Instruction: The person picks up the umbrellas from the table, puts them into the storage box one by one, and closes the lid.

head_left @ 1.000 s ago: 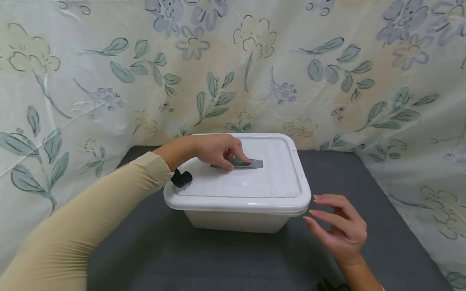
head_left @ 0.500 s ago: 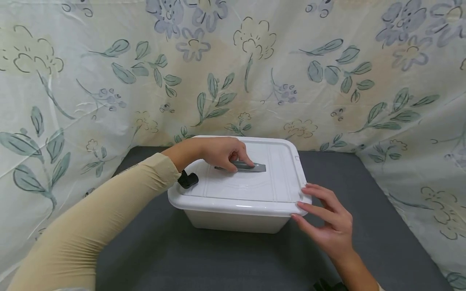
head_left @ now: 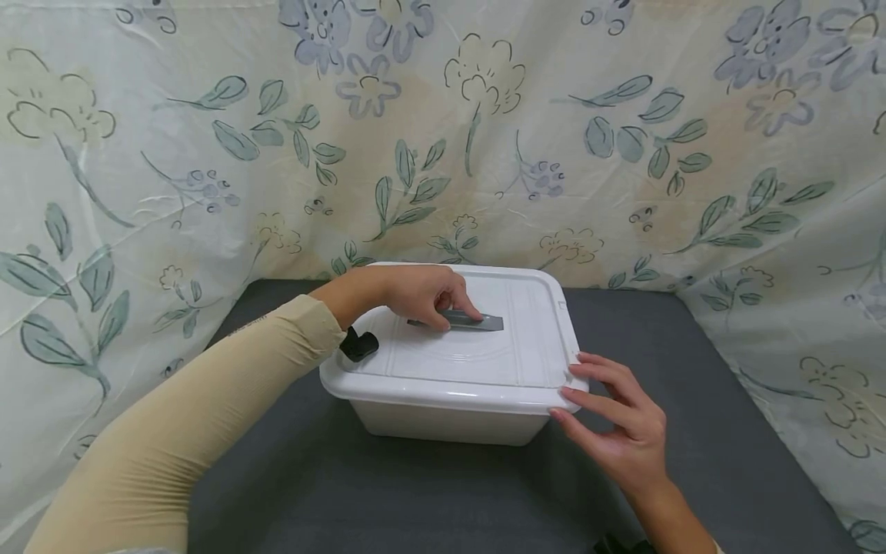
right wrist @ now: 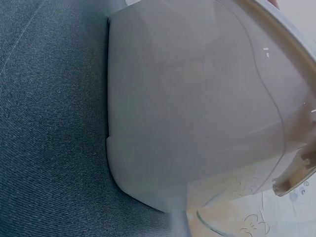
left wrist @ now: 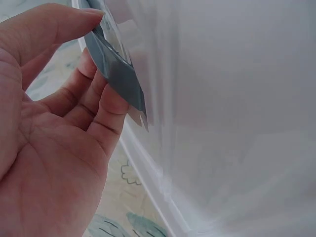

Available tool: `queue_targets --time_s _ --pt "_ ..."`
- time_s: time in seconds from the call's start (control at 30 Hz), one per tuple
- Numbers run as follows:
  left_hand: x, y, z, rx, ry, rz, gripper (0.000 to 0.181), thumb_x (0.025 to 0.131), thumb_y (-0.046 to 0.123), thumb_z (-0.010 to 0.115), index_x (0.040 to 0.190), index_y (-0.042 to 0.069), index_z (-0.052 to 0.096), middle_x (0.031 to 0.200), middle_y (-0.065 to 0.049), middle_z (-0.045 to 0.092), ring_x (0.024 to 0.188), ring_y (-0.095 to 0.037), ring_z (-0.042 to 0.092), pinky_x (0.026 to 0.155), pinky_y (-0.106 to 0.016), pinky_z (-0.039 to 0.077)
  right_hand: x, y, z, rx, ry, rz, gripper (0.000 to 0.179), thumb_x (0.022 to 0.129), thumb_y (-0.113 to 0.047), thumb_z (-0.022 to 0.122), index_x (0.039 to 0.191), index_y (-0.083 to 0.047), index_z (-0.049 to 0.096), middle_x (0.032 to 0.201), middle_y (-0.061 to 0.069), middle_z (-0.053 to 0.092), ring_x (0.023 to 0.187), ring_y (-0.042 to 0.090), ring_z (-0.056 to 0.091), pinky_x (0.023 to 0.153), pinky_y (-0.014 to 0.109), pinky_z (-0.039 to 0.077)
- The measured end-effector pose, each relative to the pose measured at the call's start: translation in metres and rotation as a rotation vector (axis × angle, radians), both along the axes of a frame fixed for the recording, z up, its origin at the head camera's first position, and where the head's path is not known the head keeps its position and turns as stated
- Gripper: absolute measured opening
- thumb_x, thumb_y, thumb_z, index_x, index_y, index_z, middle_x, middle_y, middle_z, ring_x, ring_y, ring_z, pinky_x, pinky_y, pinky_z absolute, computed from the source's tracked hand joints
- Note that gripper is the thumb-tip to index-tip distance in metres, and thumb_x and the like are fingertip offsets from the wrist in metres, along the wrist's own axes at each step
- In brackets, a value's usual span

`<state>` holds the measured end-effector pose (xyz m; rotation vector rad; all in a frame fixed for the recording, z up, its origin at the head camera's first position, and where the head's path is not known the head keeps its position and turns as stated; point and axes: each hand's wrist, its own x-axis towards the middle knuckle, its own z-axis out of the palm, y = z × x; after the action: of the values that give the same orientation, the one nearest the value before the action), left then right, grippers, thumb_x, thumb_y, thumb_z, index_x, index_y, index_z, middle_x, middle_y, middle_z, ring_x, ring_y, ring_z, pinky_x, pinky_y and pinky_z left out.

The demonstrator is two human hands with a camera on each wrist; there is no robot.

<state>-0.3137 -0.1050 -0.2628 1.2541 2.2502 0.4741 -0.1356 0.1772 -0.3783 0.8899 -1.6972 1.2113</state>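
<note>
A white lid (head_left: 477,358) sits on a pale storage bin (head_left: 443,422). My left hand (head_left: 425,294) grips the grey handle (head_left: 477,320) at the middle of the lid; the left wrist view shows its thumb on one side of the handle (left wrist: 118,74) and the fingers on the other. At the lid's front right corner, my right hand (head_left: 626,419) pinches the rim, fingertips along the right edge and thumb at the front. In the right wrist view the bin's wall (right wrist: 182,98) fills most of the picture, and the right hand is almost wholly hidden.
The bin stands on a dark grey tabletop (head_left: 388,500). Behind and at both sides hangs a floral cloth (head_left: 429,115). A black wrist strap piece (head_left: 359,345) lies close over the lid's left side.
My right hand has come left from beside the bin onto the lid's corner. My left hand and the lid have shifted slightly right and down in the head view.
</note>
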Motion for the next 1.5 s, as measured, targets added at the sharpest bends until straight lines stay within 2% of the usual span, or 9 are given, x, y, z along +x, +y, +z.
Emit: queue_targets --time_s 0.2,0.37,0.6,0.77,0.93,1.07,1.27,1.4,1.5 --pt "0.001 -0.002 -0.002 0.013 0.007 -0.004 0.049 0.091 0.006 0.074 0.137 0.023 0.067 0.102 -0.003 0.06 0.084 -0.017 0.048 0.074 -0.025 0.042 0.001 -0.002 0.003 0.002 -0.005 -0.006 0.027 0.081 -0.017 0.088 0.088 0.008 0.078 0.111 0.025 0.07 0.122 0.028 0.064 0.105 0.024 0.051" --pt "0.002 -0.004 -0.004 0.017 0.015 0.021 0.047 0.091 0.008 0.075 0.136 0.022 0.068 0.097 -0.004 0.059 0.084 -0.016 0.049 0.075 -0.025 0.042 0.001 -0.003 0.003 -0.005 -0.005 0.011 0.025 0.081 -0.013 0.088 0.087 0.009 0.078 0.111 0.025 0.07 0.122 0.028 0.064 0.104 0.024 0.052" --pt "0.006 -0.018 0.0 0.032 0.046 0.074 0.044 0.094 0.014 0.074 0.136 0.022 0.068 0.108 -0.003 0.064 0.093 -0.016 0.059 0.08 -0.026 0.052 0.001 -0.002 0.003 0.006 -0.019 0.012 0.025 0.08 -0.014 0.088 0.088 0.008 0.078 0.111 0.025 0.069 0.123 0.028 0.064 0.105 0.024 0.051" --pt "0.012 -0.037 0.01 0.036 0.117 0.152 0.04 0.097 0.016 0.067 0.137 0.02 0.068 0.113 -0.005 0.065 0.102 -0.019 0.063 0.087 -0.032 0.056 0.002 -0.002 0.003 0.014 -0.036 0.007 0.025 0.08 -0.014 0.088 0.089 0.008 0.078 0.111 0.025 0.069 0.123 0.026 0.065 0.106 0.025 0.051" --pt "0.02 -0.06 0.016 0.025 0.249 0.27 0.037 0.098 0.017 0.067 0.135 0.015 0.069 0.115 -0.008 0.067 0.111 -0.026 0.064 0.097 -0.041 0.055 0.001 -0.002 0.004 0.02 -0.044 0.005 0.025 0.08 -0.014 0.089 0.089 0.008 0.079 0.11 0.025 0.069 0.123 0.026 0.066 0.107 0.025 0.051" --pt "0.024 -0.079 0.012 0.01 0.325 0.352 0.041 0.099 0.018 0.067 0.138 0.01 0.065 0.128 -0.014 0.066 0.121 -0.033 0.061 0.103 -0.05 0.052 0.0 -0.002 0.003 0.021 -0.038 0.008 0.025 0.08 -0.014 0.089 0.088 0.008 0.079 0.109 0.025 0.069 0.123 0.025 0.066 0.106 0.025 0.051" --pt "0.035 -0.096 -0.002 -0.037 0.413 0.493 0.052 0.1 0.023 0.066 0.147 0.003 0.055 0.15 -0.022 0.053 0.139 -0.041 0.05 0.115 -0.058 0.042 0.0 0.0 0.001 0.01 -0.024 0.022 0.024 0.079 -0.011 0.089 0.088 0.008 0.078 0.108 0.026 0.069 0.122 0.027 0.066 0.107 0.026 0.051" --pt "0.043 -0.1 -0.014 -0.06 0.474 0.534 0.061 0.102 0.029 0.062 0.153 -0.001 0.044 0.158 -0.024 0.043 0.146 -0.042 0.042 0.119 -0.057 0.037 0.001 0.002 0.0 0.013 -0.044 0.019 0.024 0.078 -0.01 0.089 0.09 0.008 0.079 0.109 0.026 0.068 0.123 0.027 0.066 0.107 0.026 0.051" --pt "0.048 -0.101 -0.022 -0.108 0.495 0.545 0.067 0.105 0.038 0.053 0.158 0.0 0.034 0.166 -0.024 0.029 0.155 -0.042 0.027 0.125 -0.057 0.026 0.001 0.002 -0.001 0.017 -0.063 0.011 0.025 0.079 -0.012 0.089 0.09 0.008 0.079 0.11 0.025 0.068 0.124 0.026 0.065 0.107 0.025 0.051"
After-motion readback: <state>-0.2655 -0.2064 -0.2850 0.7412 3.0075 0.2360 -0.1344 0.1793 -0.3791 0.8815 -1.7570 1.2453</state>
